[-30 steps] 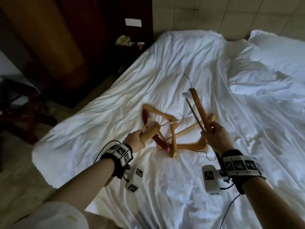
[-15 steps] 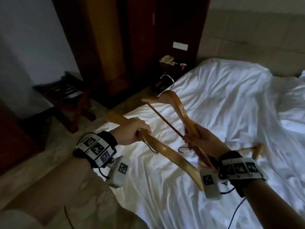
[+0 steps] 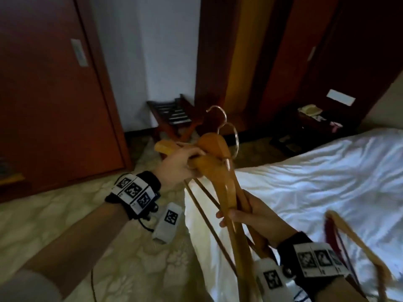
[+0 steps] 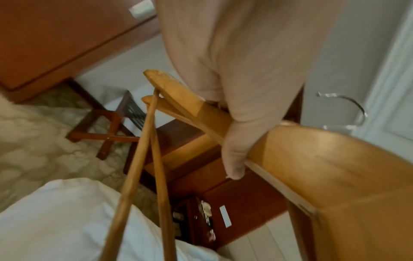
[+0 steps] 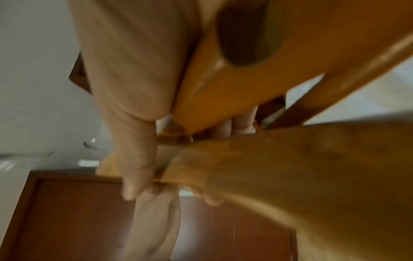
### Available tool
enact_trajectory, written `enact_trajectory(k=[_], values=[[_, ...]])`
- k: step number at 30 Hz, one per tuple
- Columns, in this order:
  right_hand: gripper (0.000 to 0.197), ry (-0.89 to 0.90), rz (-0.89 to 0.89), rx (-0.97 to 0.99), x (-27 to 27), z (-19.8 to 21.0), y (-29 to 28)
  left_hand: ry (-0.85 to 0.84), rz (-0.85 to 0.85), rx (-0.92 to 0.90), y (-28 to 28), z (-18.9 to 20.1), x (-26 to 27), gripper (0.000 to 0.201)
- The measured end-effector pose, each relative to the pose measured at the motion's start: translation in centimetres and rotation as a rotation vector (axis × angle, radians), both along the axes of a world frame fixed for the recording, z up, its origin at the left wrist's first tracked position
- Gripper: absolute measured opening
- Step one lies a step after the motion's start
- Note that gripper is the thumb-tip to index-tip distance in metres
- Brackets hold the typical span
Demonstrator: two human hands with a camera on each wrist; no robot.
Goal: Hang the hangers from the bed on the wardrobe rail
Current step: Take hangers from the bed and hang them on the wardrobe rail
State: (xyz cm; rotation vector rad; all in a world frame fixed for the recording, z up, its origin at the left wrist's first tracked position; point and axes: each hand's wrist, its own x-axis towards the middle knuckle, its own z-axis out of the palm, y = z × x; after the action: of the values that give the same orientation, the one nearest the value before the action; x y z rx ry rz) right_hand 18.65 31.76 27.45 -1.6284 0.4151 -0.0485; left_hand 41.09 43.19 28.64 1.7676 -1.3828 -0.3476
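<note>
Two wooden hangers with metal hooks are held together in the air over the bed's left edge. My left hand grips their upper arms near the necks; its thumb wraps the wood. Lower down, my right hand grips the other arms of the same hangers. Another wooden hanger, with a red part, shows blurred at the lower right above the white bed. The dark wooden wardrobe stands ahead; its rail is out of sight.
A wooden luggage rack stands against the white wall left of the wardrobe. A brown door is at the left. A dark bedside table with small items sits by the bed's head. Patterned floor lies between bed and door.
Both hands lifted hangers off the bed and brought them together into one bundle. The view swung left from the bed toward the wardrobe and door.
</note>
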Motion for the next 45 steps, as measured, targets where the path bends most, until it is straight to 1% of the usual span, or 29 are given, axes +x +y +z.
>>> enact_trajectory(k=[1, 2, 5, 6, 8, 9, 10, 12, 13, 14, 16, 17, 18, 20, 22, 26, 29, 31, 34, 36, 38, 41, 45], values=[[0.029, -0.007, 0.011, 0.006, 0.7, 0.1, 0.2, 0.033, 0.053, -0.007, 0.3, 0.1, 0.3, 0.038], [0.027, -0.023, 0.014, 0.031, 1.4, 0.4, 0.4, 0.065, 0.107, -0.015, 0.5, 0.1, 0.4, 0.038], [0.031, -0.107, 0.036, 0.083, 3.4, 0.4, 0.2, 0.102, 0.386, -0.028, 1.2, -1.2, 0.1, 0.038], [0.033, -0.131, 0.052, 0.109, 4.1, 0.5, 0.2, 0.087, 0.487, -0.038, 1.3, -2.0, 0.0, 0.042], [0.034, -0.163, 0.094, 0.157, 5.6, 0.4, 0.0, 0.062, 0.660, 0.010, 1.8, -2.6, -0.4, 0.052], [0.035, -0.176, 0.115, 0.178, 6.4, 0.6, -0.1, 0.088, 0.733, 0.043, 2.3, -2.5, -0.7, 0.053], [0.035, -0.187, 0.136, 0.198, 7.3, 0.9, -0.1, 0.110, 0.779, 0.055, 2.8, -2.2, -1.1, 0.049], [0.036, -0.204, 0.188, 0.239, 9.1, 1.0, 0.1, 0.187, 0.866, 0.050, 4.1, -1.7, -1.4, 0.033], [0.036, -0.214, 0.226, 0.244, 9.9, 1.0, 0.4, 0.267, 0.897, 0.048, 4.8, -1.5, -2.1, 0.026], [0.036, -0.221, 0.257, 0.236, 10.5, 1.0, 1.0, 0.399, 0.907, 0.020, 5.4, -1.2, -3.1, 0.026], [0.036, -0.224, 0.312, 0.217, 12.1, 0.8, 2.4, 0.740, 0.856, -0.087, 6.1, -0.7, -4.4, 0.043], [0.037, -0.224, 0.330, 0.214, 12.7, 0.5, 3.2, 0.867, 0.817, -0.109, 6.5, -0.7, -4.9, 0.052], [0.039, -0.221, 0.345, 0.198, 13.2, 0.3, 4.1, 0.950, 0.782, -0.131, 6.9, -0.7, -5.3, 0.060], [0.044, -0.215, 0.388, 0.150, 14.3, -0.3, 6.0, 1.042, 0.786, -0.218, 8.2, -1.0, -5.6, 0.068], [0.044, -0.205, 0.447, 0.116, 14.9, -0.6, 7.9, 1.060, 0.814, -0.306, 9.9, -1.6, -5.7, 0.068], [0.042, -0.223, 0.554, 0.052, 16.1, -0.3, 11.3, 0.965, 0.831, -0.349, 13.1, -1.8, -5.4, 0.057], [0.041, -0.222, 0.583, 0.063, 17.5, 0.6, 13.5, 0.854, 0.813, -0.364, 16.0, -0.9, -4.3, 0.037], [0.037, -0.233, 0.590, 0.042, 18.6, 1.2, 15.3, 0.834, 0.817, -0.381, 18.1, -0.2, -3.1, 0.034], [0.023, -0.235, 0.551, -0.007, 21.3, 1.9, 18.6, 0.847, 0.861, -0.471, 22.1, 0.8, -0.7, 0.037], [0.017, -0.209, 0.485, -0.010, 23.5, 2.1, 21.4, 0.895, 0.892, -0.546, 25.8, 1.4, 1.2, 0.033], [0.016, -0.186, 0.412, 0.015, 25.7, 2.4, 24.6, 0.919, 0.907, -0.636, 29.9, 1.8, 3.0, 0.022], [0.018, -0.210, 0.338, -0.004, 29.4, 3.4, 29.1, 0.954, 0.933, -0.732, 36.4, 2.4, 5.5, 0.020], [0.017, -0.250, 0.323, 0.019, 34.4, 5.0, 34.4, 0.994, 0.918, -0.734, 43.8, 3.2, 8.6, 0.016]])
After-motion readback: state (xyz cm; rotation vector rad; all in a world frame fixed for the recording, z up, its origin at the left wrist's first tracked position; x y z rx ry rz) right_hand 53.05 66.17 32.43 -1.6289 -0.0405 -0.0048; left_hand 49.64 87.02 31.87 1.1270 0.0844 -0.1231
